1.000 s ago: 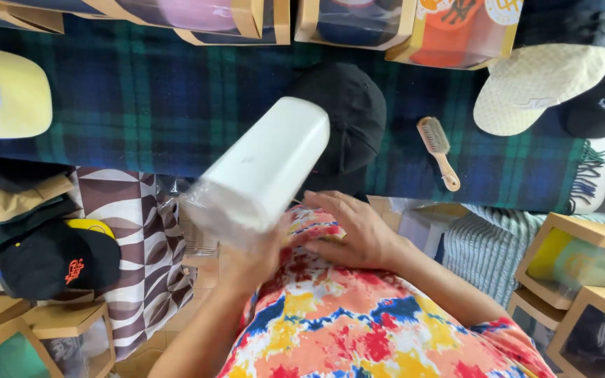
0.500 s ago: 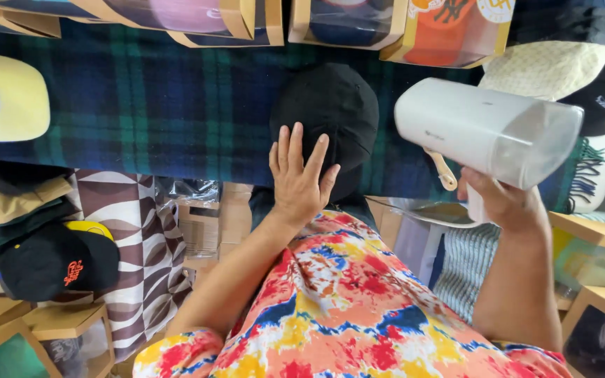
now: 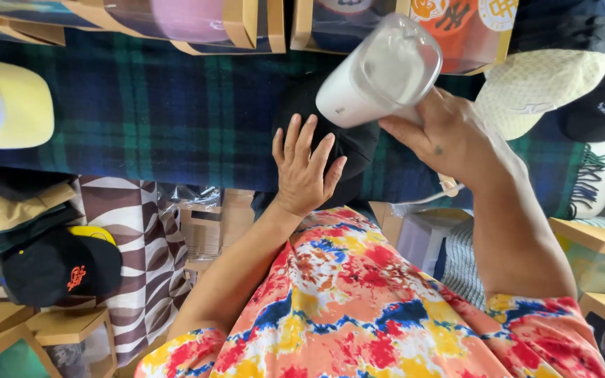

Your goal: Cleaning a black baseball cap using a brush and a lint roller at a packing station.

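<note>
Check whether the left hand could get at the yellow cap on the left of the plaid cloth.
Probably yes: the left hand lies flat on the black cap, holding nothing, and only bare plaid cloth lies between it and the yellow cap.

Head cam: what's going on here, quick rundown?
A person in a tie-dye shirt stands at a table draped in a dark plaid blanket. The left hand lies flat, fingers spread, on a black cap on the blanket. The right hand holds a white handheld appliance by its handle, its round end tilted over the cap. Other caps lie about: yellow at far left, cream at right.
</note>
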